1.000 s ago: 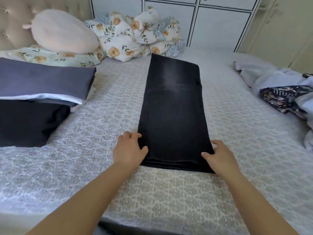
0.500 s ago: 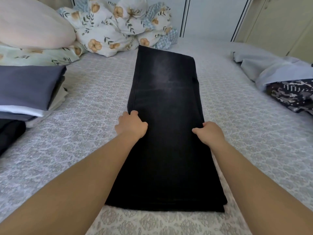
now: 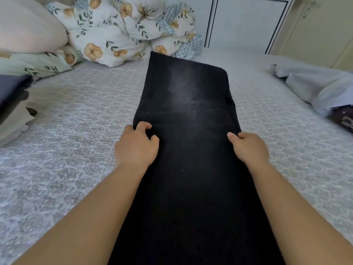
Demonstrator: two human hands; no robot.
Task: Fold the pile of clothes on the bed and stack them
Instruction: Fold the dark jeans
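Black jeans (image 3: pixel 189 115), folded into a long strip, lie lengthwise down the middle of the bed (image 3: pixel 80 115). My left hand (image 3: pixel 136 145) grips the strip's left edge about halfway along, fingers curled over the cloth. On the opposite side my right hand (image 3: pixel 248 147) grips the right edge at the same height, its thumb on top. A stack of folded clothes (image 3: pixel 13 100) sits at the left edge of view, grey on top. Unfolded clothes (image 3: pixel 315 88) lie in a heap at the right.
Flowered pillows and a bundled flowered quilt (image 3: pixel 122 29) lie at the head of the bed, with a pink cushion (image 3: pixel 28 25) at the left. White cupboard doors (image 3: pixel 246 22) stand behind the bed.
Both hands have slid from the near end of the jeans up to the middle of the strip and taken hold of its edges. The camera has leaned forward over the bed.
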